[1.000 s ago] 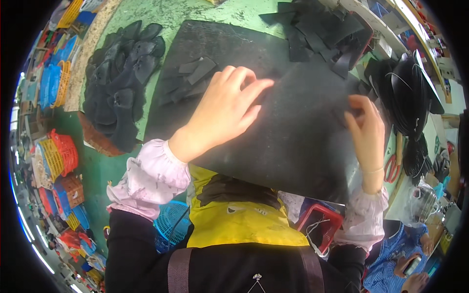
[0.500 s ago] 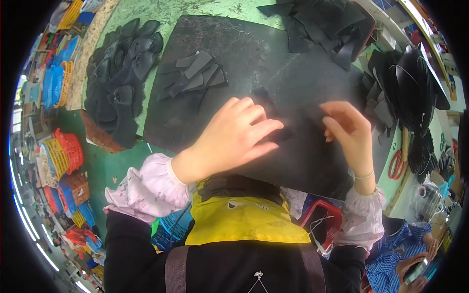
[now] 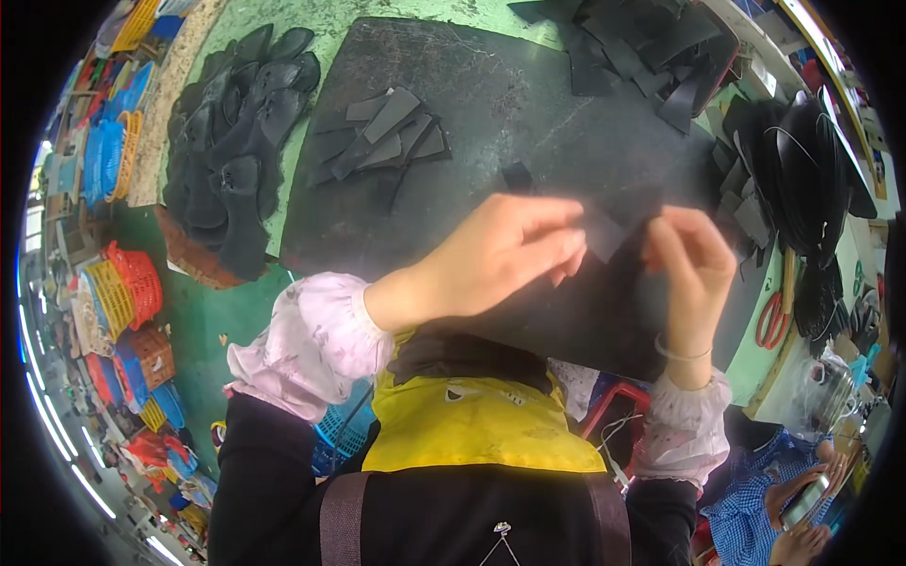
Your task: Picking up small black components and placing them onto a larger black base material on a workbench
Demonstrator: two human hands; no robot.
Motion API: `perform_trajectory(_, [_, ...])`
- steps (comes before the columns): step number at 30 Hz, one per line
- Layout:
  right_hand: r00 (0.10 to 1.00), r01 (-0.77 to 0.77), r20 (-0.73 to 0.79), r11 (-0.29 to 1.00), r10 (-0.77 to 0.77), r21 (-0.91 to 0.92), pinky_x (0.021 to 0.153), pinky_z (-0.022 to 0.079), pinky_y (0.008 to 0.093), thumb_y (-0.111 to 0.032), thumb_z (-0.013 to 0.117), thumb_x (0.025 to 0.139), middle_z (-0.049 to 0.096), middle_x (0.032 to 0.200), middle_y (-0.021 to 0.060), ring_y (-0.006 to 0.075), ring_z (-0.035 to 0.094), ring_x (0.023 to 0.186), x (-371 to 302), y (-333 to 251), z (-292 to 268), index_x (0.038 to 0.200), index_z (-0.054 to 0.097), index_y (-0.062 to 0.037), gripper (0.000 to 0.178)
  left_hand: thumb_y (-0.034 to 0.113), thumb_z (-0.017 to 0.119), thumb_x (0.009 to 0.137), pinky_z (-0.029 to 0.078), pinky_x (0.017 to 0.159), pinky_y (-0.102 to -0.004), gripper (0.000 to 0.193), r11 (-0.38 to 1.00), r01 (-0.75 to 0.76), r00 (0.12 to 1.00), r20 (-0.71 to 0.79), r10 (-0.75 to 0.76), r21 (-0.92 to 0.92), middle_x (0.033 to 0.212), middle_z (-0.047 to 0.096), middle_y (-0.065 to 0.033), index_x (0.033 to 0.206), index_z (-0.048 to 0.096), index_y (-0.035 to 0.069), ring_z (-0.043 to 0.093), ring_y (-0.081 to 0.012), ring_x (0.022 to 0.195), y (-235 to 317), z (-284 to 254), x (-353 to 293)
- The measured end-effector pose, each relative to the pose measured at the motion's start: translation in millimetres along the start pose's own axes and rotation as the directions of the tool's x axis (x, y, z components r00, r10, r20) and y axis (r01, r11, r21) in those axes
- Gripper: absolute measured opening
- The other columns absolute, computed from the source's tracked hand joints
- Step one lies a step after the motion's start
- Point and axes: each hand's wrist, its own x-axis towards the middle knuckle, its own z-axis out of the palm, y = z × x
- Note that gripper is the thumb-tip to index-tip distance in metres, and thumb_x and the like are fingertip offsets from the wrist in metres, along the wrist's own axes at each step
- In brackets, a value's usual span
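Note:
Over a dark board [image 3: 444, 85], my left hand [image 3: 505, 250] reaches right, its fingers closed at the left edge of a thin black flat piece [image 3: 609, 231]. My right hand [image 3: 694, 250] pinches the same piece at its right side; motion blurs its fingertips. A small black strip [image 3: 517, 177] lies on the board just beyond my left hand. Several flat black and grey cut pieces [image 3: 387, 132] lie in a loose pile farther left on the board.
Black curved pieces [image 3: 250, 151] are heaped at left. A red-rimmed tray [image 3: 727, 66] of black offcuts stands back right. At right lie black coiled strips [image 3: 802, 179] and red-handled scissors [image 3: 774, 321]. A person in blue checks [image 3: 755, 500] sits lower right, holding a phone [image 3: 804, 502].
My left hand has moved right, toward my right hand, and its spread fingers have closed. A black piece now shows between both hands. My right hand has shifted slightly right.

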Motion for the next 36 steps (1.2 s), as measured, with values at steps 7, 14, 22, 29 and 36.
perform_trajectory(7, [0.877,0.310,-0.026,0.605,-0.480,-0.734,0.062,0.050,0.0205,-0.007,0.066,0.100,0.073,0.104,0.0075,0.0102,0.066,0.066,27,14,-25,0.108,0.063,-0.0026,0.009,0.020,0.055,0.106,0.049,0.079,-0.0260,0.024,0.986,-0.112,0.990,-0.074,0.122,0.125,0.090,0.068,-0.0004,0.101,0.069,0.000,0.061,-0.0081,0.085,7,-10,24])
perform_trajectory(14, [0.793,-0.482,0.500,0.861,0.348,0.165,0.053,0.041,0.0208,-0.016,0.060,0.105,0.070,0.083,0.0105,0.0085,0.056,0.058,18,-17,0,0.107,0.060,-0.0024,0.014,0.021,0.069,0.093,0.048,0.084,-0.0352,0.018,0.653,-0.368,0.902,0.083,0.424,0.662,0.097,0.066,-0.0060,0.104,0.072,0.007,0.060,-0.0222,0.096,-1,-21,28])
perform_trajectory(22, [0.956,-0.138,0.244,0.985,0.161,-0.107,0.056,0.038,0.0188,-0.002,0.062,0.098,0.065,0.082,0.0021,0.0063,0.052,0.061,3,-8,-14,0.118,0.072,0.0019,0.023,0.021,0.083,0.074,0.044,0.093,-0.0419,0.041,0.396,-0.158,0.911,-0.022,0.413,0.904,0.113,0.060,-0.0031,0.114,0.074,0.019,0.056,-0.0272,0.104,-17,-9,-27])
perform_trajectory(29, [0.948,-0.052,0.312,0.998,0.057,-0.025,0.068,0.046,0.0186,0.003,0.063,0.096,0.067,0.102,0.0027,0.0069,0.056,0.075,-9,-12,8,0.123,0.072,0.0045,0.029,0.013,0.083,0.071,0.049,0.103,-0.0468,0.048,0.444,-0.243,0.885,0.009,0.466,0.862,0.127,0.060,-0.0084,0.118,0.073,0.015,0.055,-0.0328,0.125,-24,0,-68])
perform_trajectory(36, [0.897,-0.379,0.293,0.918,0.333,0.118,0.069,0.058,0.0224,0.005,0.070,0.094,0.072,0.100,0.0110,0.0141,0.074,0.084,-9,-6,29,0.096,0.064,0.0047,0.007,0.014,0.082,0.072,0.046,0.113,-0.0527,0.055,0.480,-0.219,0.933,0.038,0.359,0.849,0.136,0.056,-0.0107,0.126,0.070,0.013,0.053,-0.0350,0.131,-31,3,-70])
